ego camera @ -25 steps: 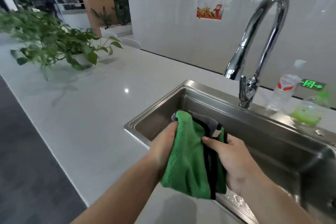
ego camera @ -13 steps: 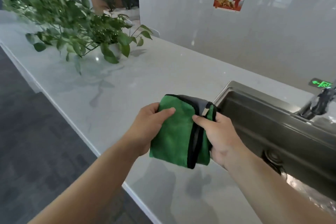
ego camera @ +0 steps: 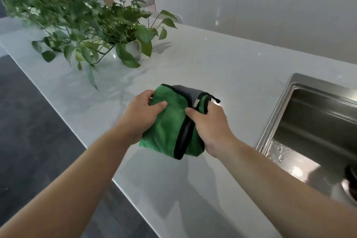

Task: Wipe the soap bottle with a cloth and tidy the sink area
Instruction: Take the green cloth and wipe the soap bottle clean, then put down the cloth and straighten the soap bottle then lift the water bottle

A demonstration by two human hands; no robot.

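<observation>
Two bare hands hold a folded green cloth (ego camera: 170, 121) above a pale marble table (ego camera: 222, 67), left of a steel sink (ego camera: 270, 131).

The cloth, green with black edging and a grey inner face, is pinched from both sides: the left hand (ego camera: 142, 116) has its fingers (ego camera: 159, 105) clenched on the left edge, thumb on top, while the right hand (ego camera: 210, 123) grips the right fold along the black trim. The cloth's lower edge hangs close to the table; contact cannot be judged. Water droplets glisten in the sink. A leafy potted plant (ego camera: 92, 25) stands well apart at the table's far left, near a white wall (ego camera: 270, 15).
</observation>
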